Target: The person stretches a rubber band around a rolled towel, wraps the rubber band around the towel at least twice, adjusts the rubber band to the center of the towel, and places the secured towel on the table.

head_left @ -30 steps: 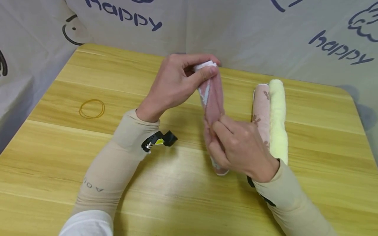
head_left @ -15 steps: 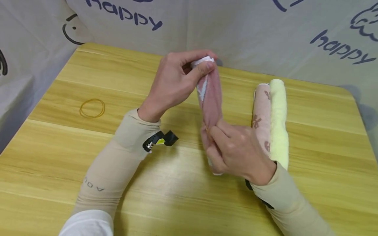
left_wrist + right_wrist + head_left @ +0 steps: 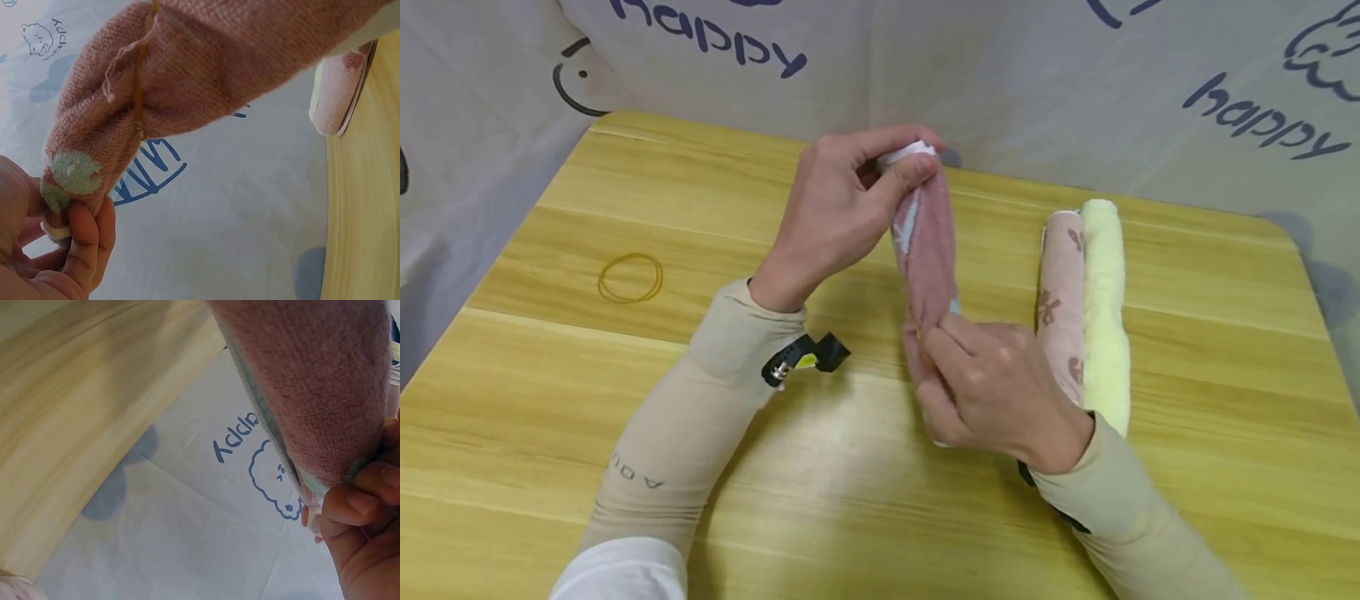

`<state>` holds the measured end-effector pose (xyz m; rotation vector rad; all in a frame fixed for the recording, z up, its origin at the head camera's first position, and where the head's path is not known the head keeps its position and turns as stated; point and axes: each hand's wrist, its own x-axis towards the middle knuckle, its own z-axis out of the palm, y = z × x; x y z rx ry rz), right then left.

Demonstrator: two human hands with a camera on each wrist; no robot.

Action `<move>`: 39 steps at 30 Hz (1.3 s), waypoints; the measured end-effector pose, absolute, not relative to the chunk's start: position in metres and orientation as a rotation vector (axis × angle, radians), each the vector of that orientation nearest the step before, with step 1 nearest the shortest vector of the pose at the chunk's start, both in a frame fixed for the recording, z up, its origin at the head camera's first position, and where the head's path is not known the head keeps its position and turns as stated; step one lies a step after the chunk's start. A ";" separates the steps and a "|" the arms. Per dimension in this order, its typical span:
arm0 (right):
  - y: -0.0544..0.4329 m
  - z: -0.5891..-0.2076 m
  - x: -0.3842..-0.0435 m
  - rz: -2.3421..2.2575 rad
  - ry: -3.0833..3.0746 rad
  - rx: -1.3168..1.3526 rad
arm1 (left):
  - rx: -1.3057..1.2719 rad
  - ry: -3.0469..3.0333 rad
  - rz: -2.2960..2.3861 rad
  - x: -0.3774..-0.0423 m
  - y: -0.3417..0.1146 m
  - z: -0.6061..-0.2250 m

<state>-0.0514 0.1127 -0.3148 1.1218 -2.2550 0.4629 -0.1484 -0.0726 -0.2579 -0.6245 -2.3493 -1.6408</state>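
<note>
In the head view a rolled pink towel with pale blue patches is held up over the table, slanting between both hands. My left hand grips its white-edged far end, thumb on the near side. An orange rubber band runs tightly round the roll in the left wrist view, bunching the cloth. My right hand pinches at the band with curled fingertips, partway down the roll. That hand hides much of the towel's lower half. Fingertips press close against the cloth in the right wrist view.
On the wooden table, a rolled pink patterned towel lies beside a rolled yellow towel, right of my hands. A loose rubber band lies at left. A printed white cloth hangs behind the table.
The towel and both hands have drifted slightly left. My right fingertips and the band have slid a little down the roll, farther from my left hand.
</note>
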 end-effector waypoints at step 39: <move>0.114 -0.323 -0.045 0.443 -2.245 1.271 | -0.560 -2.315 -1.605 -0.157 -0.071 -0.267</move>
